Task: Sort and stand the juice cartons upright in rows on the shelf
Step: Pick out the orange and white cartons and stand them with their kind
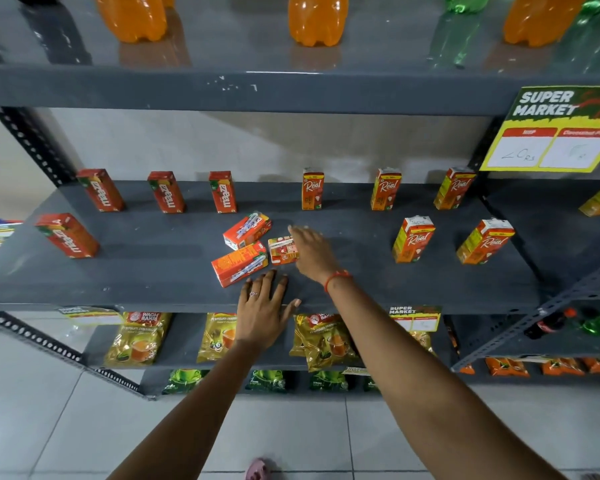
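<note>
Head view
Shelf [153, 271]: grey, mid-frame.
Standing cartons: four Maaza cartons [167, 191] left, five Real cartons [413, 240] right.
Lying cartons: two red cartons [239, 263] centre, straw side up.
Right hand [312, 251]: fingers closed around a small lying carton [282, 251].
Left hand [262, 306]: flat, fingers spread, on shelf edge, holding nothing.

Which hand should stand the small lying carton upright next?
Right. The right hand already rests on the small carton, fingers over its far side. The left hand lies flat on the shelf edge, touching no carton.
</note>
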The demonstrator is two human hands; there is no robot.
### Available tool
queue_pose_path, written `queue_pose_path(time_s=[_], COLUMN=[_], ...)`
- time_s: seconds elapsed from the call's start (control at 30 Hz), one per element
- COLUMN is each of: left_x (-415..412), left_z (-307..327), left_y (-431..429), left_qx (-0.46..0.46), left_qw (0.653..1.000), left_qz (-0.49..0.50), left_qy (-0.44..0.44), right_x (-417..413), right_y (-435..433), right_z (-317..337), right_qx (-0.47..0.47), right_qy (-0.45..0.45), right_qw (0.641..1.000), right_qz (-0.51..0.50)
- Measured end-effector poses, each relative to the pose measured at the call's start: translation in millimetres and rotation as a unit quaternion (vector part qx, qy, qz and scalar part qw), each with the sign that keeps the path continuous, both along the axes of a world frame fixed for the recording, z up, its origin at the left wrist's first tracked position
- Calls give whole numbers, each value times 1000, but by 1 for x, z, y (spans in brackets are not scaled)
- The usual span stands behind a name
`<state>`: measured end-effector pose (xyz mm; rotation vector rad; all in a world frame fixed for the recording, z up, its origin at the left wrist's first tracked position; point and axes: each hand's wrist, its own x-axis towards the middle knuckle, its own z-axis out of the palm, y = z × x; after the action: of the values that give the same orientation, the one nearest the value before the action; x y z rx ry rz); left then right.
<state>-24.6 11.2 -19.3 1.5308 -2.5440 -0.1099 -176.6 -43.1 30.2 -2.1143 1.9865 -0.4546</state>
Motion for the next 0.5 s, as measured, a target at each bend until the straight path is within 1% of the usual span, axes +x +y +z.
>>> queue_pose_path(time_s=[0.07,0.1,0.13,0.2,0.23,0.27,0.3,0.33,0.37,0.4,0.43,0.47,0.5], left_x=[5,6,8,9,9,9,8,8,8,8,8,7,7], left_z=[-1,-1,-1,-1,0,0,0,0,1,2,3,3,2], left_y=[-1,-2,-2,-3,-3,-2,-2,-2,-2,-2,-2,-1,-1], left_qx=[-2,-1,-1,-3,-2,-3,-4,-4,-4,-7,-9,-10,-10], left_qw=[1000,1000,1000,1000,1000,1000,1000,1000,1000,1000,999,999,999], left_qz=[-10,-14,-16,-17,-18,-18,-17,-16,-16,-15,-14,-13,-12], left_qy=[-2,-1,0,4,7,11,15,18,21,24,27,29,29], right_x=[-4,-7,-11,-18,-19,-19,-16,-10,-4,1,6,11,15], right_y=[-12,-14,-14,-7,-1,8,18,30,42,52,63,73,83], right_z=[2,2,2,4,7,11,19,29,40,50,59,69,78], right_qx=[29,34,38,32,22,14,14,28,45,68,93,106,110], right_qy=[56,60,43,-39,-108,-214,-354,-502,-630,-726,-799,-848,-876], right_qw=[998,997,998,999,993,974,930,856,765,673,584,512,468], right_qz=[28,28,21,-11,-38,-70,-102,-123,-129,-124,-111,-84,-41])
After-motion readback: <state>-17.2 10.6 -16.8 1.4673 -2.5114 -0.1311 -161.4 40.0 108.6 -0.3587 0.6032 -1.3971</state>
